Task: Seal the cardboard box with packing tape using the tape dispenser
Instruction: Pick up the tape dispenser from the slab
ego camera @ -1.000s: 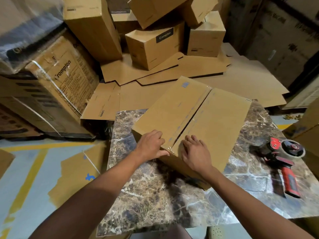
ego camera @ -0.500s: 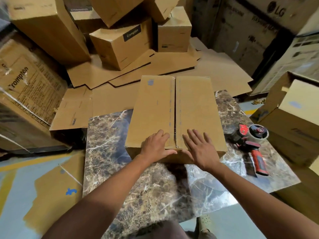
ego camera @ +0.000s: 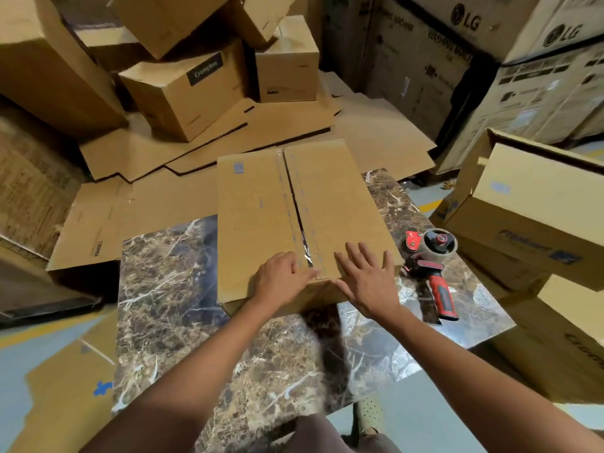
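On marble table (ego camera: pixel 183 322), box (ego camera: pixel 258 223) seam runs away lengthwise under flat open left hand (ego camera: pixel 281 277), right hand (ego camera: pixel 367 282).

Both arms are bare, with no sleeves to see. The left hand (ego camera: pixel 282 277) and the right hand (ego camera: pixel 367 284) wear no gloves. No rings, watch or bands show on them.
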